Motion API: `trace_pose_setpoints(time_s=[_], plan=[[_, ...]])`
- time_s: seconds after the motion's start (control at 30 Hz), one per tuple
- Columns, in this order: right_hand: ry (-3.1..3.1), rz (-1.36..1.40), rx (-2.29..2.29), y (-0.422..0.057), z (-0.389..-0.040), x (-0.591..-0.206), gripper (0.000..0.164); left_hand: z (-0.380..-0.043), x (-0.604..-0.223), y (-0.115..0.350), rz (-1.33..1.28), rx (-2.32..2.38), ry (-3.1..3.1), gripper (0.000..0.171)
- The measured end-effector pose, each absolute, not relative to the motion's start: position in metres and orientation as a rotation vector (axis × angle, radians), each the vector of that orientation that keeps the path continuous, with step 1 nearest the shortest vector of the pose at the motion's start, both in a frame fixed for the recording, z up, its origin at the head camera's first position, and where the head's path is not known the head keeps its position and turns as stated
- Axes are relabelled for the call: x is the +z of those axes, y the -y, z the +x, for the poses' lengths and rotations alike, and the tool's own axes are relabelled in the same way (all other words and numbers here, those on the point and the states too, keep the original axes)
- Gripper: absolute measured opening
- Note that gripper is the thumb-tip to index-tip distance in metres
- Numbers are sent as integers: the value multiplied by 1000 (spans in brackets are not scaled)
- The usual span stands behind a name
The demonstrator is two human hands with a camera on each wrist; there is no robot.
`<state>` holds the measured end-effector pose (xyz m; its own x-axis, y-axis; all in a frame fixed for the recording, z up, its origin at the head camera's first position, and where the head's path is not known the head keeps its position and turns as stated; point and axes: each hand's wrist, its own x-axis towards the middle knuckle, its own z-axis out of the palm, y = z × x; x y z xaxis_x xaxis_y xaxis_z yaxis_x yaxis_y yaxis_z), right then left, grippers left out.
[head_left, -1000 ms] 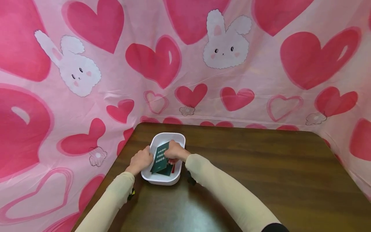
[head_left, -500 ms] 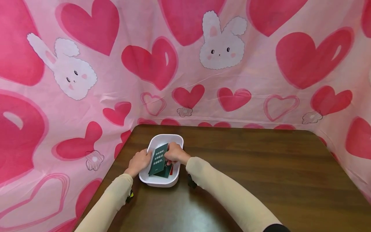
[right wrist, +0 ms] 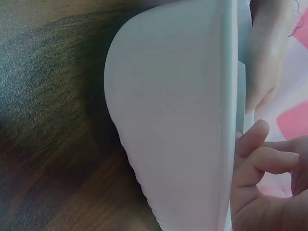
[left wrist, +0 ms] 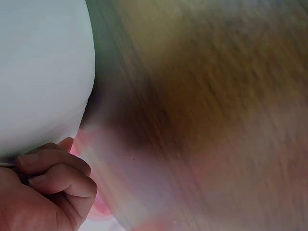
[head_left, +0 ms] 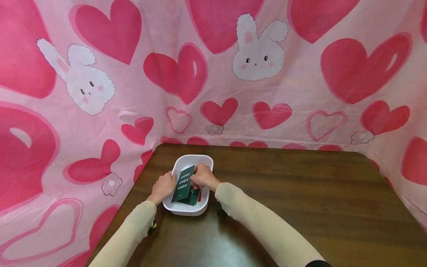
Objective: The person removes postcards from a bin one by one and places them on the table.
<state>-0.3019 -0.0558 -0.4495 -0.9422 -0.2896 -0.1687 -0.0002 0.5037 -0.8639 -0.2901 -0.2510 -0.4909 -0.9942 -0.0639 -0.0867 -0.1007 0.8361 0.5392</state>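
Note:
A white plastic basin (head_left: 187, 212) stands at the far left of the table. In it a dark green card with white lettering (head_left: 182, 184) leans tilted. My right hand (head_left: 204, 176) reaches over the right rim and pinches that card's right edge; the fingertips are partly hidden. Under it lies another dark green card (head_left: 192, 197), with a bit of something red (head_left: 199, 197) beside it. My left hand (head_left: 162, 188) grips the basin's left rim. In the left wrist view its fingers (left wrist: 62, 180) are curled against the basin's wall (left wrist: 43, 62).
The brown wooden table (head_left: 283, 196) stretches off to the right. A pink cloth with hearts and rabbits (head_left: 186, 74) hangs along its back and left sides. Long cream sleeves (head_left: 267, 226) cover both forearms.
The pinched card has shifted slightly within the basin, and more of the card beneath shows. Both hands keep nearly the same places; the whole view has moved a little.

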Motion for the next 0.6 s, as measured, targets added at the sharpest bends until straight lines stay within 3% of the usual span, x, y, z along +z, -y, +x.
trace_pose_setpoints(time_s=[0.6], plan=[[-2464, -207, -1490, 56, -304, -452, 10, -290, -489, 247, -150, 819, -2949, 43]])
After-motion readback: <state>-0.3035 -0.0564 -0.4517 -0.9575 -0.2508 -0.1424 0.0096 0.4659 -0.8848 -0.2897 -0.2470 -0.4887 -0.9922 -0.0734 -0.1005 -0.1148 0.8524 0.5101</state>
